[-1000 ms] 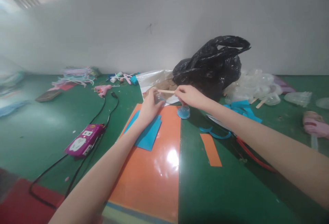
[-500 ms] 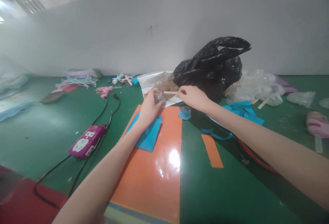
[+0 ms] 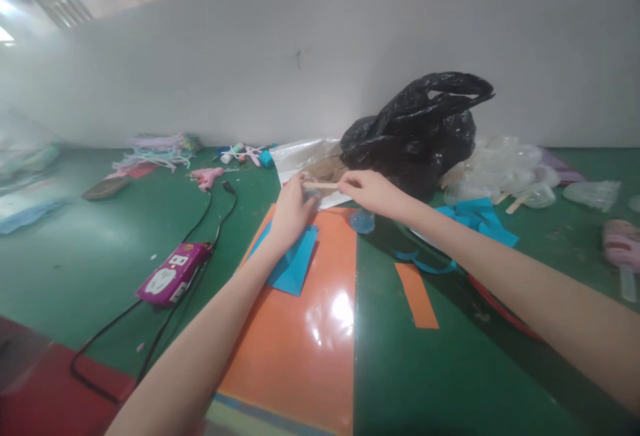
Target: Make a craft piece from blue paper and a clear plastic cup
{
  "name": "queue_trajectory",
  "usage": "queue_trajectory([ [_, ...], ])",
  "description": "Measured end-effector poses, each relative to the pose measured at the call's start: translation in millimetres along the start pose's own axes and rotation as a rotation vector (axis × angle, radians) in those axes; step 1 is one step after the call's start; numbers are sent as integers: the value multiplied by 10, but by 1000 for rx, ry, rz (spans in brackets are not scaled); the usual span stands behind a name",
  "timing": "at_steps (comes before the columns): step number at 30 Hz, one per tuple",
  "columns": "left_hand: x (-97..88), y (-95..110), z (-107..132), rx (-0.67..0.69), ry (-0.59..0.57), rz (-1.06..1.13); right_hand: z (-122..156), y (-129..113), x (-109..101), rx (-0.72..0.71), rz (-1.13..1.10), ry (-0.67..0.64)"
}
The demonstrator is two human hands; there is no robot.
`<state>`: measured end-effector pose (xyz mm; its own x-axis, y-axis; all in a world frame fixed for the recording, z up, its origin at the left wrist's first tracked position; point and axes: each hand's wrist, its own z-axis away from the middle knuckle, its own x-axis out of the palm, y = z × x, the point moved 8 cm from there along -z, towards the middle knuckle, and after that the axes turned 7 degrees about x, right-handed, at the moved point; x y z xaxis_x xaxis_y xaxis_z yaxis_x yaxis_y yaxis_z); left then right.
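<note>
My left hand [image 3: 293,209] is closed around a small clear plastic dome [image 3: 309,191], held above the far end of an orange sheet [image 3: 300,329]. My right hand [image 3: 367,191] pinches a thin wooden stick [image 3: 320,185] whose tip meets the dome in my left hand. A second clear dome with a blue base [image 3: 361,221] sits on the table just under my right wrist. A blue paper piece [image 3: 293,259] lies on the orange sheet below my left hand.
A black plastic bag [image 3: 420,133] stands behind the hands, with clear plastic shells [image 3: 500,173] to its right. A pink glue gun [image 3: 207,176] and purple power strip [image 3: 173,275] with black cords lie left. An orange strip [image 3: 417,295], blue scraps [image 3: 475,217] and a red cord [image 3: 500,309] lie right.
My right hand has shifted slightly left, pushing the stick further toward the dome in my left hand. The view has drifted a little; the rest stays put.
</note>
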<state>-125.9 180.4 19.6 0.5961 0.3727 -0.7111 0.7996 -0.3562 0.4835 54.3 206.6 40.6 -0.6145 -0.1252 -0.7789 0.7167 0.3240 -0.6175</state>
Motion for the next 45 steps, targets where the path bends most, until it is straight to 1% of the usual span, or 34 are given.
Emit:
queue_trajectory([
  [2, 6, 4, 6, 1, -9, -9, 7, -3, 37, 10, 12, -10],
  [4, 11, 4, 14, -9, -20, -27, -1, 4, 39, 27, 23, 11],
  [8, -6, 14, 24, -12, -20, -43, -27, -15, 54, 12, 25, 6],
  [13, -29, 23, 30, 13, -20, -24, -19, 13, 49, 83, 76, 29],
  [17, -33, 2, 33, -19, -36, -28, 3, -72, 84, 32, 66, -18],
  [22, -51, 52, 38, 2, -28, -37, 20, -64, 14, 86, 114, 41],
  [25, -48, 56, 44, -19, -37, -30, 31, -88, 42, 61, 121, 7],
  [27, -52, 58, 42, -19, -33, -28, 13, -45, 44, 89, 149, 8],
  [31, -47, 1, 31, -19, -23, 2, -76, 180, -40, 233, 219, 58],
  [33, -29, -60, 25, -30, -26, 7, -123, 279, -56, 269, 236, 30],
  [36, -16, -139, 17, -39, -12, -1, -182, 364, -50, 292, 238, -25],
  [40, -11, -179, 14, -37, 12, -4, -294, 391, 35, 328, 213, -73],
  [45, 3, -193, 17, -27, 14, 4, -549, 392, 219, 356, 142, -103],
])
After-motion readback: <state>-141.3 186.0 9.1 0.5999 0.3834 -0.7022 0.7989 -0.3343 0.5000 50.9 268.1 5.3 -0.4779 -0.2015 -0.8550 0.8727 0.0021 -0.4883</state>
